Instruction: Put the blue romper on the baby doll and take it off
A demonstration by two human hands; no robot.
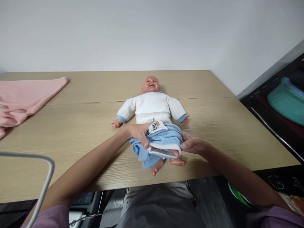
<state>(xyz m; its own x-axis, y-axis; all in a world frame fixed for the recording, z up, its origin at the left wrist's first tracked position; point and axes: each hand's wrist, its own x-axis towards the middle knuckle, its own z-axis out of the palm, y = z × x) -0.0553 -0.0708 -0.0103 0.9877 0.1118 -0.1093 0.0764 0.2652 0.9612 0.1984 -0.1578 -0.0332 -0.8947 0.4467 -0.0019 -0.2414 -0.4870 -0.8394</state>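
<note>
The doll (153, 103) lies on its back in the middle of the counter (90, 117), head at twelve o'clock and feet (156, 167) at six; lying that way, its front faces up and its legs are near the person, likely so both hands can reach them. The blue cloth (163, 136) is bunched over its legs; I cannot tell if the legs go inside it. The left hand (140, 134) grips the cloth at its nine o'clock side, thumb on top; the right hand (193, 143) pinches it at three o'clock, thumb in front and fingers behind; holding both sides probably keeps the soft cloth from flopping shut. Its white-edged hole faces six o'clock, maybe so the person can see in; a white tag (155, 126) (it has a little picture on it) pokes up at the twelve o'clock edge. The pink cloth (28, 95) lies at ten o'clock, well apart, perhaps to stay out of the way.
</note>
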